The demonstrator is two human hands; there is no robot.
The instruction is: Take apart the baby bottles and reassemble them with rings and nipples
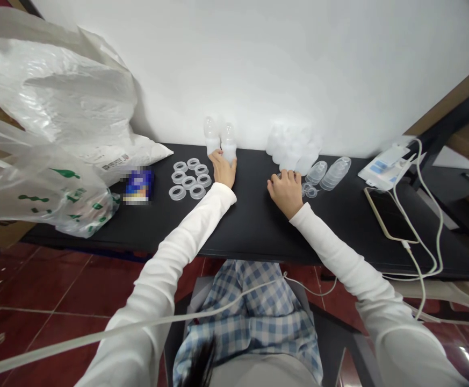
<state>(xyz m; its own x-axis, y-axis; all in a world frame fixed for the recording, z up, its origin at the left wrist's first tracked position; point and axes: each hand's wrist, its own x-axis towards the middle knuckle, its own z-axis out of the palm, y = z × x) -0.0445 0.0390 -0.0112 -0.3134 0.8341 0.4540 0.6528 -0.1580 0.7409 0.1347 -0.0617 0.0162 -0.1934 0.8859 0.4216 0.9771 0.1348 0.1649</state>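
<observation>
Centrally, the left hand [223,171] lies on the black desk [250,220] with its fingers [217,156] curled about the base of a clear bottle [229,141], which stands upright against the white wall [258,64]; a second bottle [210,133] stands touching it at 9 o'clock. At 8 o'clock from this hand a group of clear rings [189,180] lies flat, close together; further out at 9 o'clock are a blurred blue packet [139,184] and crumpled plastic bags [57,134], contents not discernible. The right hand [286,191] rests knuckles up, fingers bent down to the desk; whether they grip anything cannot be told. At its 12 o'clock is a heap of clear cups [293,144]; at 2 o'clock two nested stacks of clear caps [334,173] lie on their sides; small clear pieces [310,190] lie just beside it at 3 o'clock. A phone [389,215] with a white cable [423,252] lies well apart at 4 o'clock.
</observation>
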